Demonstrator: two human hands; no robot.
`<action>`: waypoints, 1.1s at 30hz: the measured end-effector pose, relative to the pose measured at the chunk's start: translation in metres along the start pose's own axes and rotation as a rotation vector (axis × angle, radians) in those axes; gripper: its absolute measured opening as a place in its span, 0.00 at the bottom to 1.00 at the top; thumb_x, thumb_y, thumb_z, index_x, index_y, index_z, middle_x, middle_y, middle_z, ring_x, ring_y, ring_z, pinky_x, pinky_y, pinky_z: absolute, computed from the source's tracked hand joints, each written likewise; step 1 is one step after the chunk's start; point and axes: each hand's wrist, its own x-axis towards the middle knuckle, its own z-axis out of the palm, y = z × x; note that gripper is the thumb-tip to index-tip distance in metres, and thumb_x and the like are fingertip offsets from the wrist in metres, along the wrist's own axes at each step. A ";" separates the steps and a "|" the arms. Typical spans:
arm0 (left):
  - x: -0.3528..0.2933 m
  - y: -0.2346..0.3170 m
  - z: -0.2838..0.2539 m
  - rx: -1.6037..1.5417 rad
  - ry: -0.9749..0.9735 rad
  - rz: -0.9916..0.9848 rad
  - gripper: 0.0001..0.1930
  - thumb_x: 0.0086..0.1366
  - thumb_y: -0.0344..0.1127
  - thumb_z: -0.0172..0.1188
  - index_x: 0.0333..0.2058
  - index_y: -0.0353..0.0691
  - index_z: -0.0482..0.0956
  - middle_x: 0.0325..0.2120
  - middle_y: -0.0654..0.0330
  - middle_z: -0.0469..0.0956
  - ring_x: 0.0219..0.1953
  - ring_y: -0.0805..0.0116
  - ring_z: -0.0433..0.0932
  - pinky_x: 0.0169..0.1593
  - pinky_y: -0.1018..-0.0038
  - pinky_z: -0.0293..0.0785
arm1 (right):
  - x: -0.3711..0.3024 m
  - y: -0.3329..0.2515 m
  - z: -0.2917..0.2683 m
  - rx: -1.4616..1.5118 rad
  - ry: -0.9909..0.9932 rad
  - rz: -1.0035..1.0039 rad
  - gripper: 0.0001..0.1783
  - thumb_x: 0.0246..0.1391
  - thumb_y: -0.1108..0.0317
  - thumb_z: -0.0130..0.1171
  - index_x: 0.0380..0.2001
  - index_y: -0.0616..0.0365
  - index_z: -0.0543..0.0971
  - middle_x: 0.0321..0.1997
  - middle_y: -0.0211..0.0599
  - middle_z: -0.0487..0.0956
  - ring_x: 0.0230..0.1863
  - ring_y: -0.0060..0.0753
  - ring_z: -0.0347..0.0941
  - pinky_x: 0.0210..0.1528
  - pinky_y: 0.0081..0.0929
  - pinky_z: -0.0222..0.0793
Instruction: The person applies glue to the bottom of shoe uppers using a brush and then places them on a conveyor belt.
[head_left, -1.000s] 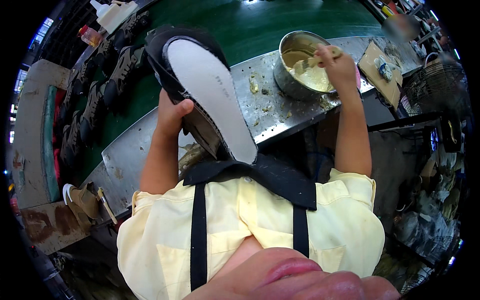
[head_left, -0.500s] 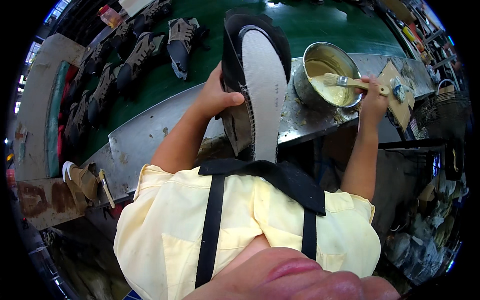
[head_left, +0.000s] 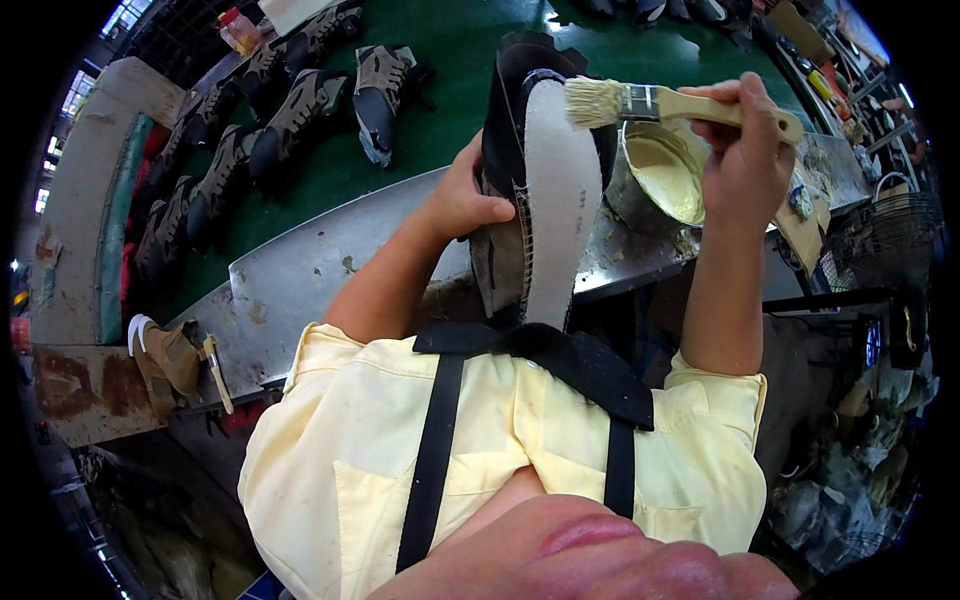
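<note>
The left hand [head_left: 466,203] is clamped on a black and grey-brown fabric shoe upper [head_left: 508,118], thumb along the stitched rim and fingers hidden behind, so the long white woven sole [head_left: 558,215] faces up in front of the chest. The right hand [head_left: 748,165] is closed firmly around a flat brush with a pale wooden handle, metal ferrule and cream bristles [head_left: 645,103]. The bristle tips overlap the sole's right edge near its wide upper end; whether they touch it cannot be told. Just right of the shoe upper, a round metal pot [head_left: 627,190] of creamy yellow paste [head_left: 667,178] stands on the grey metal ledge [head_left: 325,250] beside the green work surface [head_left: 455,65]. Overloaded bristles could drip onto the black fabric around the sole, or a stroke running past the stitching could smear it. With only the left hand visibly steadying the shoe upper, a hard push might twist it. The narrow end sits close to the black apron bib [head_left: 590,370], which a long stroke could soil, and a low right wrist could knock the pot.
</note>
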 end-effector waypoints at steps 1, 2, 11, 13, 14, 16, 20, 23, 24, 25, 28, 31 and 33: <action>0.001 0.001 0.000 0.002 -0.003 0.011 0.54 0.35 0.51 0.74 0.58 0.35 0.55 0.51 0.59 0.65 0.53 0.70 0.63 0.58 0.73 0.55 | 0.002 0.001 0.005 -0.040 -0.027 -0.020 0.17 0.54 0.58 0.53 0.25 0.62 0.78 0.26 0.41 0.79 0.24 0.26 0.76 0.26 0.14 0.71; 0.001 0.001 0.001 0.001 -0.004 0.017 0.54 0.35 0.50 0.74 0.58 0.35 0.55 0.51 0.59 0.66 0.53 0.70 0.63 0.58 0.73 0.55 | 0.002 0.002 0.009 -0.066 -0.049 -0.053 0.18 0.54 0.56 0.52 0.24 0.61 0.79 0.25 0.41 0.80 0.23 0.23 0.75 0.26 0.13 0.71; 0.001 -0.004 -0.004 0.040 -0.048 0.014 0.53 0.35 0.52 0.74 0.57 0.34 0.56 0.50 0.59 0.66 0.52 0.70 0.65 0.57 0.72 0.58 | -0.036 -0.007 0.010 -0.097 -0.233 -0.069 0.16 0.56 0.61 0.52 0.22 0.62 0.78 0.22 0.37 0.78 0.23 0.26 0.76 0.23 0.14 0.70; 0.003 -0.005 -0.005 0.027 -0.051 0.019 0.54 0.35 0.52 0.74 0.57 0.34 0.56 0.50 0.59 0.66 0.52 0.70 0.65 0.57 0.72 0.58 | -0.049 -0.014 0.002 -0.101 -0.310 -0.043 0.15 0.57 0.63 0.51 0.22 0.62 0.77 0.22 0.35 0.78 0.24 0.26 0.76 0.22 0.15 0.69; 0.002 -0.004 -0.003 0.012 -0.048 0.020 0.54 0.34 0.52 0.74 0.57 0.34 0.56 0.50 0.58 0.66 0.52 0.70 0.65 0.57 0.72 0.58 | -0.056 -0.016 -0.001 -0.108 -0.334 -0.037 0.15 0.57 0.64 0.51 0.22 0.62 0.77 0.21 0.34 0.77 0.24 0.25 0.76 0.22 0.15 0.69; 0.002 0.000 0.001 -0.021 -0.043 0.004 0.54 0.34 0.52 0.75 0.57 0.34 0.56 0.50 0.58 0.66 0.52 0.69 0.65 0.57 0.71 0.58 | -0.060 -0.018 -0.008 -0.104 -0.430 -0.035 0.15 0.57 0.64 0.51 0.22 0.62 0.76 0.21 0.34 0.77 0.25 0.25 0.76 0.21 0.16 0.69; 0.005 0.001 0.004 -0.017 -0.100 0.007 0.55 0.32 0.51 0.75 0.57 0.33 0.56 0.50 0.58 0.67 0.52 0.68 0.66 0.57 0.71 0.58 | -0.050 -0.022 -0.007 -0.058 -0.389 -0.063 0.16 0.57 0.63 0.51 0.21 0.61 0.77 0.21 0.34 0.78 0.24 0.26 0.77 0.22 0.15 0.71; 0.006 0.005 0.006 0.013 -0.135 0.009 0.56 0.31 0.51 0.76 0.57 0.33 0.56 0.51 0.58 0.67 0.52 0.68 0.66 0.57 0.71 0.58 | -0.030 -0.019 0.011 -0.084 -0.238 -0.129 0.16 0.57 0.62 0.49 0.21 0.61 0.75 0.23 0.38 0.76 0.25 0.29 0.75 0.22 0.20 0.67; 0.005 0.007 0.009 0.011 -0.132 0.009 0.56 0.31 0.51 0.76 0.57 0.32 0.56 0.50 0.58 0.67 0.52 0.68 0.66 0.57 0.71 0.58 | -0.022 -0.015 0.011 -0.105 -0.170 -0.132 0.16 0.56 0.62 0.50 0.21 0.61 0.75 0.23 0.38 0.76 0.26 0.30 0.76 0.22 0.20 0.67; 0.004 0.009 0.012 0.010 -0.129 0.009 0.56 0.31 0.51 0.76 0.57 0.32 0.56 0.50 0.58 0.67 0.52 0.68 0.66 0.57 0.72 0.58 | -0.013 -0.012 0.011 -0.126 -0.102 -0.135 0.15 0.56 0.62 0.50 0.21 0.61 0.75 0.24 0.38 0.76 0.27 0.31 0.76 0.23 0.20 0.68; 0.000 0.008 0.011 0.016 -0.080 0.043 0.55 0.31 0.51 0.76 0.56 0.32 0.58 0.50 0.59 0.67 0.52 0.69 0.66 0.56 0.73 0.59 | -0.012 -0.003 0.000 -0.133 -0.012 -0.131 0.16 0.55 0.61 0.52 0.22 0.62 0.77 0.23 0.37 0.78 0.23 0.25 0.76 0.24 0.17 0.72; -0.002 0.007 0.008 0.028 -0.029 0.054 0.53 0.31 0.51 0.76 0.55 0.32 0.59 0.49 0.59 0.68 0.51 0.70 0.66 0.56 0.73 0.59 | -0.037 0.007 -0.015 -0.204 0.047 -0.102 0.16 0.55 0.64 0.50 0.20 0.64 0.76 0.23 0.39 0.78 0.21 0.25 0.74 0.22 0.17 0.69; -0.005 0.004 0.005 0.009 0.005 0.070 0.53 0.31 0.51 0.76 0.54 0.32 0.60 0.49 0.59 0.68 0.50 0.70 0.67 0.55 0.73 0.60 | -0.069 0.006 -0.018 -0.226 0.024 -0.111 0.15 0.55 0.67 0.48 0.19 0.64 0.74 0.23 0.42 0.77 0.20 0.27 0.71 0.21 0.18 0.66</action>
